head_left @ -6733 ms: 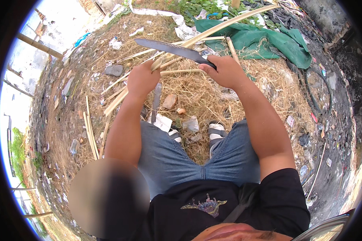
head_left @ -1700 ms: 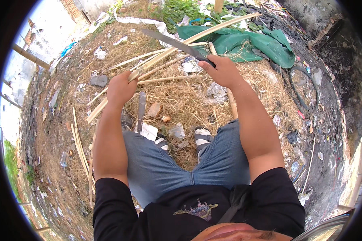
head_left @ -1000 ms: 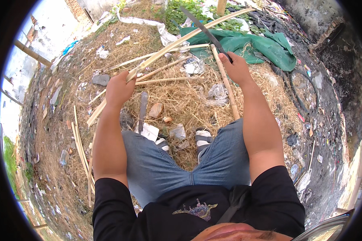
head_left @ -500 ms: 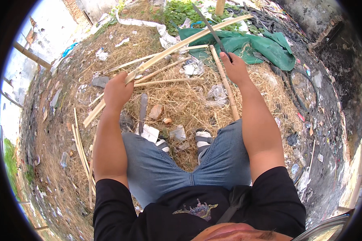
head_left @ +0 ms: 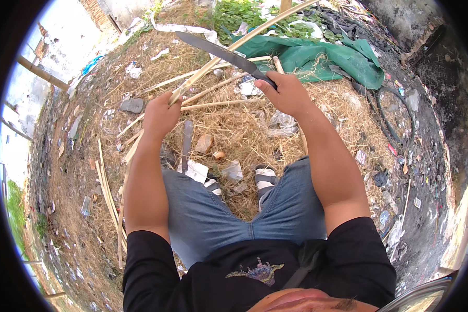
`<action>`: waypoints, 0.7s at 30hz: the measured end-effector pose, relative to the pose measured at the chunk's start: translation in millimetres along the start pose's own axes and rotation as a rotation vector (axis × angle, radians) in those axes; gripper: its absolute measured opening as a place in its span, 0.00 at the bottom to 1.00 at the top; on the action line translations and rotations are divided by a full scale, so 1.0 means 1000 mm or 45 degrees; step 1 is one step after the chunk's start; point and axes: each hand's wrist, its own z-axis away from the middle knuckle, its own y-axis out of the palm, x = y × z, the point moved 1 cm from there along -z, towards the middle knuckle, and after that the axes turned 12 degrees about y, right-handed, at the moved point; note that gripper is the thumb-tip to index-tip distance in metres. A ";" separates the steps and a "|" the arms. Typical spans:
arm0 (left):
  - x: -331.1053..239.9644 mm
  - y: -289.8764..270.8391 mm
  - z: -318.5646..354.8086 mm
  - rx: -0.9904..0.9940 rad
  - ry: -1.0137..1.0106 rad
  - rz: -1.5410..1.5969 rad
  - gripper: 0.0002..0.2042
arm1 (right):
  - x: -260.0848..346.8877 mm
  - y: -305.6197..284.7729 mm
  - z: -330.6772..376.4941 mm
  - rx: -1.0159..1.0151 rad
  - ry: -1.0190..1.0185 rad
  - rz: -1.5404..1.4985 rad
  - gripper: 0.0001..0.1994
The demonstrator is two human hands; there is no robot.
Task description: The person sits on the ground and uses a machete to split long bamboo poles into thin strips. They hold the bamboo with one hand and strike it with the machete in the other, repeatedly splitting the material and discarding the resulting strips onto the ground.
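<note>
Fingers of the right hand (head_left: 288, 94) wrapped tight round the handle of a long dark blade (head_left: 218, 51), edge slanting up and away to the left; fingers of the left hand (head_left: 160, 115) clenched on a long pale cane (head_left: 234, 47) running diagonally upward under the blade, crossing it near mid-length; just below, more split canes (head_left: 218, 104) on dry straw (head_left: 229, 135); beyond, green tarpaulin (head_left: 322, 57); near the knees, sandalled feet (head_left: 265, 179).

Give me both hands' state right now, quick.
Left hand: closed around a long bamboo pole.
Right hand: closed on the handle of a big knife, blade across the pole.
</note>
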 end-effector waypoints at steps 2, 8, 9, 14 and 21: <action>-0.005 -0.005 -0.003 0.053 0.045 -0.032 0.16 | -0.014 -0.004 -0.007 -0.023 -0.052 0.007 0.27; -0.005 0.006 -0.002 0.053 0.017 -0.037 0.14 | -0.009 0.003 -0.009 0.057 0.034 0.119 0.26; -0.004 0.006 0.000 0.053 0.010 -0.019 0.14 | 0.001 0.005 -0.004 0.041 0.014 0.084 0.26; -0.013 -0.003 0.004 0.182 -0.033 -0.063 0.16 | -0.010 0.003 -0.013 0.053 -0.012 0.171 0.27; 0.000 0.000 0.001 0.185 0.046 -0.234 0.15 | -0.027 0.000 -0.015 0.057 0.187 0.008 0.30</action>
